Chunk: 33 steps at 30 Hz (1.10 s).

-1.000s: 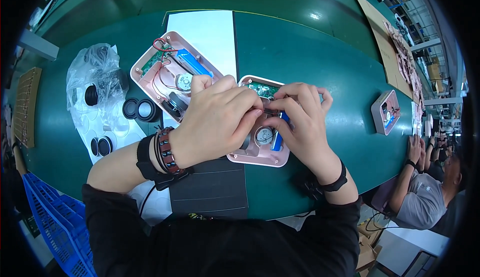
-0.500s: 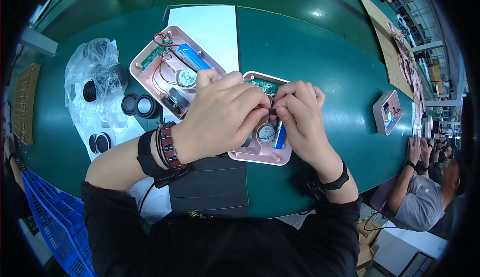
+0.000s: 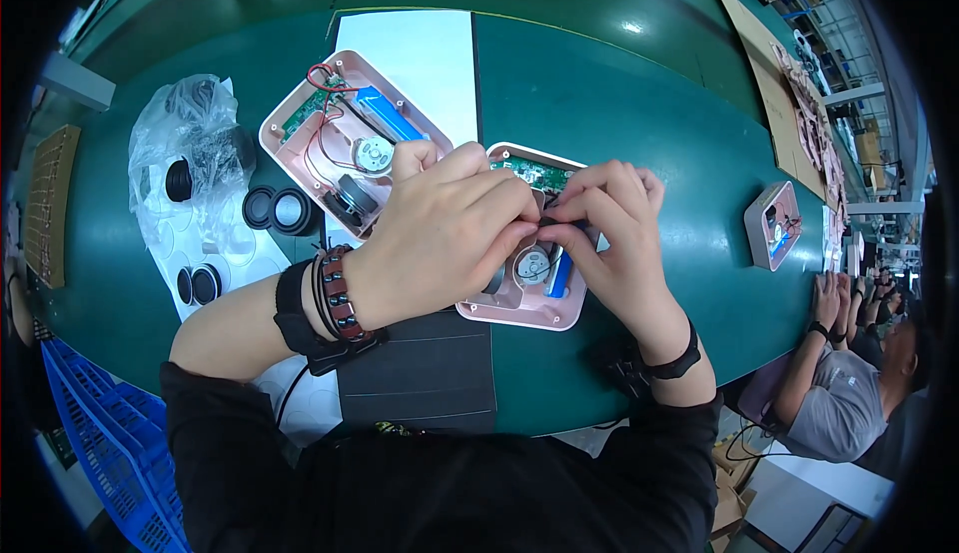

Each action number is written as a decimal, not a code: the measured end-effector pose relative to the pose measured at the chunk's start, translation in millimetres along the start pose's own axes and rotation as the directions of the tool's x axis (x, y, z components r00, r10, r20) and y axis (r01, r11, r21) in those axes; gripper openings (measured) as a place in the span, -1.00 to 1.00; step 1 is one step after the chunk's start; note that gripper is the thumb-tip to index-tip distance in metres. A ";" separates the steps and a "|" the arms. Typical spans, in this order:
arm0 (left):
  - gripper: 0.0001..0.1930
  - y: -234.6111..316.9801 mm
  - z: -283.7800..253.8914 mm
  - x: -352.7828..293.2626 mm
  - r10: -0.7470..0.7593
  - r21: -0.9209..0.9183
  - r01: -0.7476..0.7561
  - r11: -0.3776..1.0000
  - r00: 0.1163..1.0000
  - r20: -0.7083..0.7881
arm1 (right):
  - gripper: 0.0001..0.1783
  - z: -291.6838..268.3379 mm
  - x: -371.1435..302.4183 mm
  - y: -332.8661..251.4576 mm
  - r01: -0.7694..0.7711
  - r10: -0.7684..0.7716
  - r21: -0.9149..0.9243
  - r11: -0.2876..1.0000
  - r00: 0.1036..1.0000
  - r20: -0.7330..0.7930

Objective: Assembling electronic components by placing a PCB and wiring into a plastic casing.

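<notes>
Over a pink plastic housing (image 3: 478,311), both of my hands meet with fingertips almost touching. My left hand (image 3: 440,233) pinches a small black piece (image 3: 545,220) between thumb and forefinger. From the other side, my right hand (image 3: 624,243) closes thumb and fingertips on the same piece, which is mostly covered. Inside the housing lie a green circuit board (image 3: 537,173), a round silver motor (image 3: 532,265) and a blue battery pack (image 3: 558,279). Left of it, a second pink housing (image 3: 285,160), partly behind my left hand, contains a blue battery (image 3: 385,113), red and black wires and a speaker.
At left, a clear plastic bag (image 3: 215,133) with black round parts lies beside loose black rings (image 3: 292,213). A smaller pink housing (image 3: 773,225) stands at right. A blue crate (image 3: 115,433) is at lower left. A co-worker (image 3: 844,398) sits at far right.
My right hand has shifted slightly to the right and its fingers are more stretched out. Less of the black piece shows now. My left hand has hardly moved.
</notes>
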State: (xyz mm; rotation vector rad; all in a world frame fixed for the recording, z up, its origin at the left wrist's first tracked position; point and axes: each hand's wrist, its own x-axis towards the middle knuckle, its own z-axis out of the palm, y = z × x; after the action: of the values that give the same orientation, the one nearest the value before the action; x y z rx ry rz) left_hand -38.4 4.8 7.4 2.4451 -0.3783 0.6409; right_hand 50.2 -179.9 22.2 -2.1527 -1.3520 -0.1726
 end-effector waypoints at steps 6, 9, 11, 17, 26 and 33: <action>-0.91 1.5 -0.3 0.3 -0.011 -0.001 0.011 1.000 1.000 -0.009 | -0.80 5.9 -0.4 -1.2 0.116 -0.126 -0.134 0.984 0.990 -0.066; -0.91 -0.9 1.2 -1.0 0.001 -0.022 -0.001 1.000 1.000 0.001 | -0.81 11.0 -4.4 -1.9 0.153 -0.171 -0.145 0.978 0.977 -0.124; -0.91 -1.7 1.8 -1.1 0.008 -0.034 -0.007 0.999 1.000 0.007 | -0.80 11.3 -4.1 -3.2 0.129 -0.146 -0.146 0.981 0.983 -0.108; -0.92 -1.1 1.8 -0.8 0.013 -0.012 -0.012 1.000 1.000 0.027 | -0.78 1.5 0.6 -6.9 0.009 -0.008 -0.052 0.999 1.000 0.010; -0.92 -4.0 4.3 0.1 0.010 0.028 -0.011 1.000 0.999 0.040 | -0.79 1.3 1.8 -1.6 -0.027 0.026 0.022 0.999 0.998 0.049; -0.90 0.1 4.1 1.5 -0.022 0.135 0.017 0.991 0.999 0.036 | -0.79 13.4 1.3 -0.2 -0.087 0.091 0.064 0.994 0.994 -0.058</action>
State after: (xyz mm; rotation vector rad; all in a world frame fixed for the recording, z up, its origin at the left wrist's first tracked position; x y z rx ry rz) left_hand -35.7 2.1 5.3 2.5893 -0.3355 0.6323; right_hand 48.1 -171.6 11.8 -2.1338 -1.2094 -0.1585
